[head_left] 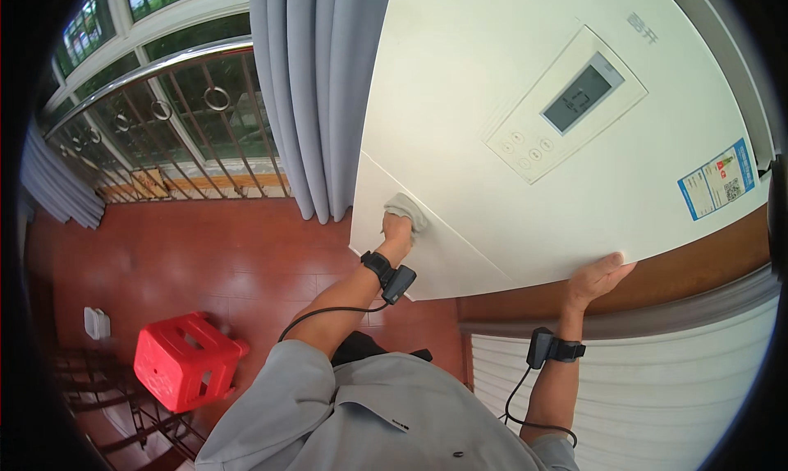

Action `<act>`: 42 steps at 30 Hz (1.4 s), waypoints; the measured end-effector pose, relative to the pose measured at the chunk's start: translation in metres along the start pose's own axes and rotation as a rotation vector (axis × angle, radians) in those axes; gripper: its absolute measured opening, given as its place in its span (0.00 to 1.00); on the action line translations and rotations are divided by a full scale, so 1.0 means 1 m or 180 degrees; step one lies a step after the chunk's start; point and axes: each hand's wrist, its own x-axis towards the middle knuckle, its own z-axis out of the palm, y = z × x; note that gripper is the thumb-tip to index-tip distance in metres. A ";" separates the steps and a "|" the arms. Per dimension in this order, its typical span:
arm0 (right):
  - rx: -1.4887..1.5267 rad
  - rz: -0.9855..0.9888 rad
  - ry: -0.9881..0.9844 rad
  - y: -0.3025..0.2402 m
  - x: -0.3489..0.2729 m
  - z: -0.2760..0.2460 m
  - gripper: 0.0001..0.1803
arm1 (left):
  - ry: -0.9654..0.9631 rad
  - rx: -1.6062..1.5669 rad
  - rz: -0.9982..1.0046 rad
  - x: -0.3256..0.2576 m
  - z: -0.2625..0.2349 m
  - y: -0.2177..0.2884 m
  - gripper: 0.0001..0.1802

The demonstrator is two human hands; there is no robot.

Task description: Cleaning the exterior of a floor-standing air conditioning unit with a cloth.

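Your left hand [396,226] is closed over a small pale cloth [406,208], fingers curled around the crumpled fabric and pressing it flat against the smooth white front of the tall appliance [492,85]. The cloth sits on the appliance's lower panel, just below the thin seam that runs across the casing. Your right hand [597,277] lies open along the appliance's bottom edge, fingers stretched out and resting on the rim, gripping nothing else. Higher up the appliance you have a rectangular control panel [562,101] with a grey display and 4 small round buttons, and a blue-edged sticker [716,179] near the far side. Grey pleated curtains [316,85] hang just beside the appliance. A red plastic stool [185,360] stands on the glossy red-brown floor [205,249], well apart from it.
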 end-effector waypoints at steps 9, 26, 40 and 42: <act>-0.0641 0.0297 0.0516 0.004 -0.005 0.003 0.42 | 0.0154 -0.0132 -0.0086 0.059 -0.045 0.077 0.16; -0.1053 0.0114 0.0607 0.025 -0.006 -0.016 0.44 | 0.0766 0.1822 0.3155 0.002 -0.023 0.142 0.21; -0.1115 0.0157 0.0621 0.030 -0.006 -0.018 0.44 | 0.0504 0.1241 0.1493 0.071 -0.057 0.053 0.24; -0.0955 0.0112 0.0697 0.024 -0.007 -0.017 0.44 | 0.0507 0.1001 0.1339 0.046 -0.039 0.078 0.24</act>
